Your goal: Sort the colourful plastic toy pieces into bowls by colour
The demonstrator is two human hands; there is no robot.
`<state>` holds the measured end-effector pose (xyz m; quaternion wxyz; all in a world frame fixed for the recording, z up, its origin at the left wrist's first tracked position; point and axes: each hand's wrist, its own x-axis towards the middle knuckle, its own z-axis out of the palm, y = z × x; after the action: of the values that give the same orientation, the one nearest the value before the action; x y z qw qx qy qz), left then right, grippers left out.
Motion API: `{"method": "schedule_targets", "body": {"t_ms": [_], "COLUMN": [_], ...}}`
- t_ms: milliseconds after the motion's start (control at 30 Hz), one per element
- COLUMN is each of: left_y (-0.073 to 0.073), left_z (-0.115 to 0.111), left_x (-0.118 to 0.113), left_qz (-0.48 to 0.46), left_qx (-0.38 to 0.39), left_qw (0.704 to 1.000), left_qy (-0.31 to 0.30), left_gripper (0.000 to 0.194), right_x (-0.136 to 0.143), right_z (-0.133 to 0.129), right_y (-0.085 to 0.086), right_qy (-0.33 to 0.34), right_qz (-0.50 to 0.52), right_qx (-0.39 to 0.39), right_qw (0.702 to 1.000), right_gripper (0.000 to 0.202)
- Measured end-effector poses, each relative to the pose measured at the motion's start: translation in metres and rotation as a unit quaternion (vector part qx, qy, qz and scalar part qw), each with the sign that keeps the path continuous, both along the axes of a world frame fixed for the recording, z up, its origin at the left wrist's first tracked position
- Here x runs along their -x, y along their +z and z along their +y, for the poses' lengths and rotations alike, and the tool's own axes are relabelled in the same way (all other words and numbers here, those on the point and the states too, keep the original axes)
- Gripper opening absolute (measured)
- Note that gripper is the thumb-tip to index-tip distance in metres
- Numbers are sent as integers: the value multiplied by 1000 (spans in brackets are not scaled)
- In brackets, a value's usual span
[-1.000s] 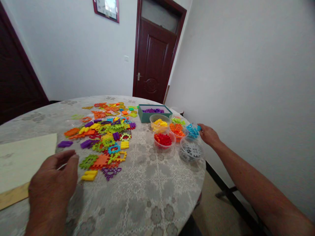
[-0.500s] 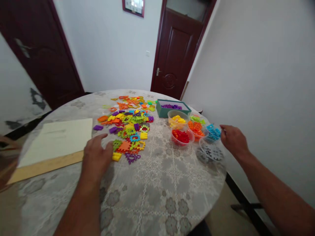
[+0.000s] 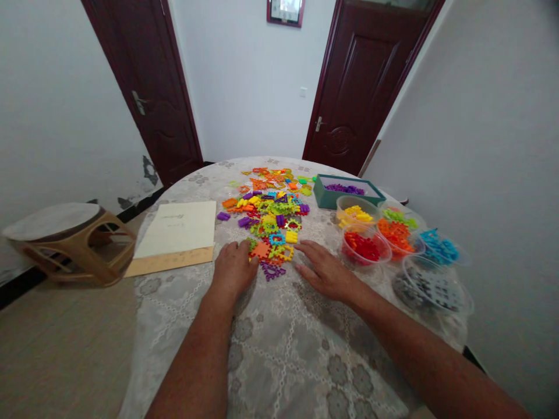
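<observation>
Colourful plastic pieces (image 3: 275, 209) lie in a loose pile on the patterned tablecloth. My left hand (image 3: 234, 269) rests at the pile's near left edge, its fingers beside an orange piece (image 3: 262, 250); no piece shows in its grasp. My right hand (image 3: 325, 270) is at the near right edge, fingers apart and holding nothing, close to a yellow piece (image 3: 292, 237). A purple triangular piece (image 3: 272, 271) lies between the two hands. To the right, clear bowls hold sorted pieces: yellow (image 3: 356, 216), red (image 3: 364, 245), orange (image 3: 395, 237), green (image 3: 399, 218), blue (image 3: 439, 247) and grey (image 3: 430, 288).
A green box (image 3: 325, 198) of purple pieces stands behind the bowls. At the left lies a pale sheet (image 3: 179, 228) with a tan strip (image 3: 170, 262) along its near edge. Beyond the round table's left side is a stool (image 3: 82, 250).
My right hand has moved left from beside the blue bowl to the pile, and its fingers have opened. My left hand stays by the pile's edge. The view has turned left.
</observation>
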<state>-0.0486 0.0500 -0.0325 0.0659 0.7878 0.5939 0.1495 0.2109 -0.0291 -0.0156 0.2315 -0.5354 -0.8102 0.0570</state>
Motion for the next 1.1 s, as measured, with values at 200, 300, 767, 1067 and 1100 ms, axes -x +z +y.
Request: {"method": "schedule_targets", "body": {"t_ms": [200, 300, 767, 1067, 1100], "left_y": [6, 10, 7, 2, 1], "left_z": [-12, -16, -34, -18, -17], "left_x": [-14, -19, -39, -24, -21], "left_qz": [-40, -49, -156, -141, -127], "left_qx": [17, 18, 72, 36, 34], "left_qw": [998, 994, 944, 970, 974], "left_qy": [-52, -99, -283, -193, -182], "left_gripper": [44, 44, 46, 51, 54], "right_x": [21, 25, -19, -16, -15], "right_z": [58, 61, 5, 5, 5], "right_y": [-30, -37, -23, -40, -40], "right_qy": [-71, -86, -3, -15, -14], "right_qz": [-12, -25, 54, 47, 40], "right_qx": [6, 7, 16, -8, -6], "right_qw": [997, 996, 998, 999, 999], "right_gripper": [49, 46, 32, 47, 45]}}
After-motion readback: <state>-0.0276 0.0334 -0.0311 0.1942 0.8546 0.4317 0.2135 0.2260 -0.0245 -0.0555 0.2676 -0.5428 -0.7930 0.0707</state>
